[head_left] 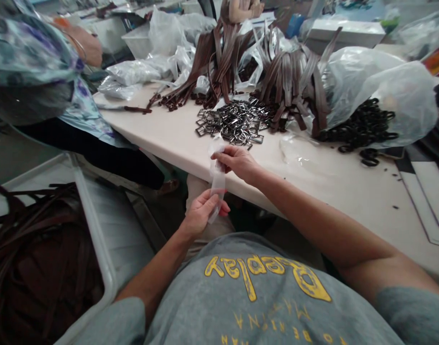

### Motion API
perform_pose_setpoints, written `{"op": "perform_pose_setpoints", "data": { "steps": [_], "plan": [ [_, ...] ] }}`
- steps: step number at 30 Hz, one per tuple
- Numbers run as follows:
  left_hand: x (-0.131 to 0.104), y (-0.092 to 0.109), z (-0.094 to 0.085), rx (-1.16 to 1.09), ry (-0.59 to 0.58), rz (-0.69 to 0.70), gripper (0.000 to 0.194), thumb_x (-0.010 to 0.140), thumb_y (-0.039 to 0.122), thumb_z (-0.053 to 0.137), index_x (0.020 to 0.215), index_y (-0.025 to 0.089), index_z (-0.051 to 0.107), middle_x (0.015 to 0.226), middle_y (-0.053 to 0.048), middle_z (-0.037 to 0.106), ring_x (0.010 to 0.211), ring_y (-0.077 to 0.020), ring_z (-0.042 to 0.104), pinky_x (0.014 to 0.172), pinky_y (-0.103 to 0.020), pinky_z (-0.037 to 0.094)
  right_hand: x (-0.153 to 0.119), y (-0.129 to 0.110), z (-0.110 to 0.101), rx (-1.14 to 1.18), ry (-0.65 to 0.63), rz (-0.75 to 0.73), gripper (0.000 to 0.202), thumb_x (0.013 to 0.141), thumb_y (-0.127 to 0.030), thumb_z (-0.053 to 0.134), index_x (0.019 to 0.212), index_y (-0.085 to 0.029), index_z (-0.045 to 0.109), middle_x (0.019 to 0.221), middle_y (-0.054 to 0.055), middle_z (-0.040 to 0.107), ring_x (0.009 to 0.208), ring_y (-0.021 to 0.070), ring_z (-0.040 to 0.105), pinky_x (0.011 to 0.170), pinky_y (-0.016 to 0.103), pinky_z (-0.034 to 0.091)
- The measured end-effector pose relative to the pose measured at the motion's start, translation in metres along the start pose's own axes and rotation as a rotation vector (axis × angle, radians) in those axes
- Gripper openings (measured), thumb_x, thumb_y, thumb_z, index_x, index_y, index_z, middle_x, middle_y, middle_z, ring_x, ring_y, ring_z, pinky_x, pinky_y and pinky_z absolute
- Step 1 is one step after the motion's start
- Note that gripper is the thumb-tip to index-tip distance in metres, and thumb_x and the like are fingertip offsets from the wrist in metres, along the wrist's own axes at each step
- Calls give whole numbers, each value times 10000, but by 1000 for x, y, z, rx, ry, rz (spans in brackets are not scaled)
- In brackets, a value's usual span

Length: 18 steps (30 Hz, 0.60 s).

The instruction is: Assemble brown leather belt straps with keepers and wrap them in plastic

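A narrow, translucent plastic bag is stretched between my two hands, over the near edge of the table. My left hand grips its lower end, below table height. Higher up, my right hand pinches the upper part with thumb and fingers. Whether anything lies inside the bag, I cannot tell. Just beyond my right hand lies a heap of dark metal buckles. Behind the heap, bundles of brown straps and more brown straps droop across the table.
A clear bag spills black loops at the right. Filled plastic packets lie at the far left of the table. A white bin beside me holds brown straps. Another person sits at the left.
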<state>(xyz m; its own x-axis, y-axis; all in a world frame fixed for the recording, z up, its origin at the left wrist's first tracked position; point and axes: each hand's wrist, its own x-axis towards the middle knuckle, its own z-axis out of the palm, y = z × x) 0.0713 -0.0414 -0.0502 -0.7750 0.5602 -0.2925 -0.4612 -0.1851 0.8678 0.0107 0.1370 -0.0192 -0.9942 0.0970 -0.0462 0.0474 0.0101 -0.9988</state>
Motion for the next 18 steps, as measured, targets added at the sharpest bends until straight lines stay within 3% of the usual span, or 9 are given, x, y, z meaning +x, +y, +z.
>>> {"op": "perform_pose_setpoints", "data": {
  "steps": [4,10,14,18],
  "plan": [
    [-2,-10,2,-68,39,-13,445,747,524,792,963,167,635,746,-33,744,652,-158,686,670,-269,551,3,3,-3,1,-30,3,177,919,-211,734,786,-127,653,556,-46,542,463,90,496,445,153,395],
    [0,-11,0,224,-100,-148,353,714,482,789,817,147,745,805,-81,765,740,-186,686,759,-302,533,13,3,2,-31,-103,-3,145,935,-126,643,791,-136,659,556,-60,538,480,86,489,475,153,373],
    [2,-12,-7,388,-48,-184,294,654,435,821,754,160,796,793,-74,771,761,-203,669,784,-306,512,15,7,17,-149,-189,-24,168,937,-100,606,778,-128,652,542,-69,527,489,94,492,488,168,364],
    [5,-23,-17,291,31,-223,329,598,442,873,734,154,789,749,-64,751,714,-201,643,718,-297,502,23,13,18,-296,-249,-87,151,956,-138,656,808,-134,688,590,-73,551,546,97,509,514,178,347]
  ]
}}
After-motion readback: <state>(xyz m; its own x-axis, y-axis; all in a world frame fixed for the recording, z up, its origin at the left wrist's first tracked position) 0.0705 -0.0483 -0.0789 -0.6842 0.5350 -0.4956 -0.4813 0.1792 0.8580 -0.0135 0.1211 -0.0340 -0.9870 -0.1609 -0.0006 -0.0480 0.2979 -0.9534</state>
